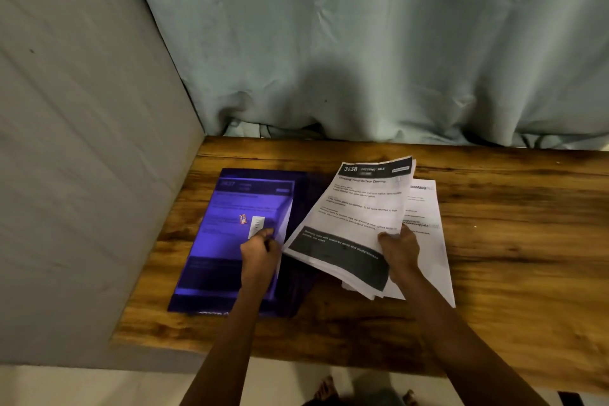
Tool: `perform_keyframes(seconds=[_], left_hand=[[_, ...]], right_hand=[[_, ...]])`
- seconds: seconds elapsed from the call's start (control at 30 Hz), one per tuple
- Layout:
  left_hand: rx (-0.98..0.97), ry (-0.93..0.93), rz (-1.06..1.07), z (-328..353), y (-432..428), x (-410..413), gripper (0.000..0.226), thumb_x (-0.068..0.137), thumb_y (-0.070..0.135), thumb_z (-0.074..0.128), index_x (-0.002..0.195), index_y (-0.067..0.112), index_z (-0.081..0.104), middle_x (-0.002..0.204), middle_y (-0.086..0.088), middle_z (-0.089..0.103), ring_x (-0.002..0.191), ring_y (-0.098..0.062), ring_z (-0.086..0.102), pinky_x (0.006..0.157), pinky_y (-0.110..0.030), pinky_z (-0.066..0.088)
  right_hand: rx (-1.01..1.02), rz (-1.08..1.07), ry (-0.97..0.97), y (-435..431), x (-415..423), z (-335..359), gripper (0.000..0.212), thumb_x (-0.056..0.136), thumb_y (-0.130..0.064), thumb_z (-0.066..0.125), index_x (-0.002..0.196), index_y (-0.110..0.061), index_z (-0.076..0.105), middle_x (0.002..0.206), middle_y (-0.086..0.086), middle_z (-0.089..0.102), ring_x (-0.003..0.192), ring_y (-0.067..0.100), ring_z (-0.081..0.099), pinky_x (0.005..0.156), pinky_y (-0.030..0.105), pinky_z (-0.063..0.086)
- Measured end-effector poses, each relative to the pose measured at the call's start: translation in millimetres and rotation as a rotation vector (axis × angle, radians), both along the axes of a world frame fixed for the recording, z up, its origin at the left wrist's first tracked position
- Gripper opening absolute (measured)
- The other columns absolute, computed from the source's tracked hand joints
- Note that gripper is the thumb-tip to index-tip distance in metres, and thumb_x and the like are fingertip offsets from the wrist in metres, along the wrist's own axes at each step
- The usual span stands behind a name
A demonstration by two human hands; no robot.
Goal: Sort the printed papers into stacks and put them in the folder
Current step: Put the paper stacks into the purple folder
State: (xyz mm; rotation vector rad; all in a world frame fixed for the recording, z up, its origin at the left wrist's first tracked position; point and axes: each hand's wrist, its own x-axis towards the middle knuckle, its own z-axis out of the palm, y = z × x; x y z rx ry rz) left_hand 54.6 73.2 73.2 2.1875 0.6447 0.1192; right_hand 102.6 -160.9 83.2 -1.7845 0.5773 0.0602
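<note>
My left hand (260,252) pinches the right edge of the purple folder (211,260) on the counter (510,241); just right of it, my right hand (400,252) grips the printed papers (359,208).

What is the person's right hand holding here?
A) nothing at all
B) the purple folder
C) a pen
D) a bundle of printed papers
D: the right hand grips the lower edge of a bundle of printed papers headed 3638, over loose sheets on the wooden table, while the left hand pinches the purple folder at its edge.
</note>
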Motion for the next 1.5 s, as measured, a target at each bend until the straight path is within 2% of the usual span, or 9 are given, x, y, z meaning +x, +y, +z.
perform_keyframes(seconds=[0.1, 0.2, 0.4, 0.6, 0.87, 1.1, 1.23, 1.37, 1.5], left_hand=[[-0.006, -0.027, 0.002, 2, -1, -1, 0.011, 0.096, 0.006, 0.049, 0.087, 0.010, 0.053, 0.071, 0.004, 0.048, 0.062, -0.005, 0.045, 0.060, -0.010, 0.047], [-0.048, -0.015, 0.009, -4, -1, 0, 0.011, 0.097, 0.012, 0.053, 0.088, 0.008, 0.058, 0.073, -0.001, 0.054, 0.064, -0.008, 0.051, 0.068, -0.027, 0.054], [-0.061, -0.014, 0.009, -5, 0, -1, 0.015, 0.097, 0.011, 0.052, 0.082, 0.009, 0.055, 0.070, 0.000, 0.052, 0.063, -0.011, 0.051, 0.051, -0.009, 0.042], [0.018, 0.029, 0.004, -4, 1, 2, 0.023, 0.098, 0.012, 0.047, 0.076, 0.010, 0.050, 0.065, 0.004, 0.046, 0.058, -0.004, 0.043, 0.054, -0.006, 0.038], [-0.043, -0.023, 0.020, -6, 0, 3, 0.013, 0.096, 0.007, 0.050, 0.095, 0.003, 0.063, 0.084, -0.008, 0.059, 0.073, -0.016, 0.056, 0.070, -0.027, 0.052], [0.052, 0.053, -0.064, -10, -6, 6, 0.022, 0.099, 0.017, 0.049, 0.115, 0.007, 0.059, 0.099, -0.009, 0.061, 0.086, -0.019, 0.059, 0.085, -0.033, 0.053], [0.125, 0.093, -0.115, -9, -11, 6, 0.024, 0.101, 0.022, 0.044, 0.119, 0.009, 0.055, 0.091, -0.004, 0.057, 0.079, -0.018, 0.058, 0.075, -0.030, 0.053], [0.178, 0.100, -0.140, -4, -17, 3, 0.026, 0.102, 0.024, 0.039, 0.123, 0.011, 0.049, 0.089, -0.003, 0.055, 0.081, -0.019, 0.059, 0.073, -0.029, 0.051], [0.176, 0.082, -0.116, -3, -16, 1, 0.027, 0.103, 0.024, 0.038, 0.121, 0.009, 0.051, 0.089, -0.004, 0.056, 0.081, -0.020, 0.061, 0.075, -0.031, 0.054]], right_hand=[[0.033, -0.025, 0.018, 1, 0, -2, 0.032, 0.091, -0.011, 0.061, 0.121, -0.012, 0.054, 0.123, 0.012, 0.059, 0.115, 0.031, 0.055, 0.090, 0.043, 0.050], [0.050, -0.036, 0.027, 5, -1, -3, 0.029, 0.091, -0.009, 0.060, 0.119, -0.009, 0.055, 0.121, 0.012, 0.059, 0.114, 0.031, 0.055, 0.083, 0.035, 0.048], [0.060, -0.081, 0.030, 4, 3, -8, 0.020, 0.092, -0.014, 0.060, 0.111, -0.013, 0.056, 0.113, 0.008, 0.060, 0.105, 0.026, 0.057, 0.081, 0.034, 0.048], [0.116, -0.105, 0.062, 3, 6, -13, 0.017, 0.091, -0.021, 0.062, 0.106, -0.018, 0.054, 0.109, 0.006, 0.059, 0.095, 0.021, 0.053, 0.085, 0.040, 0.048], [-0.031, -0.028, -0.080, 17, -4, -10, 0.031, 0.092, -0.003, 0.055, 0.123, -0.008, 0.053, 0.124, 0.015, 0.059, 0.115, 0.032, 0.056, 0.093, 0.049, 0.050], [-0.047, 0.092, -0.090, 40, -23, -15, 0.028, 0.093, -0.002, 0.052, 0.120, -0.008, 0.054, 0.122, 0.012, 0.060, 0.115, 0.027, 0.057, 0.093, 0.038, 0.051], [-0.102, 0.257, -0.045, 57, -35, -19, 0.029, 0.093, -0.004, 0.052, 0.121, -0.012, 0.053, 0.123, 0.011, 0.060, 0.116, 0.027, 0.057, 0.092, 0.039, 0.053], [-0.110, 0.322, 0.029, 67, -34, -17, 0.030, 0.093, -0.008, 0.055, 0.122, -0.012, 0.052, 0.126, 0.010, 0.058, 0.117, 0.027, 0.056, 0.076, 0.021, 0.051], [-0.095, 0.327, 0.038, 66, -32, -14, 0.027, 0.092, -0.008, 0.055, 0.118, -0.015, 0.052, 0.121, 0.008, 0.060, 0.114, 0.025, 0.057, 0.079, 0.026, 0.054]])
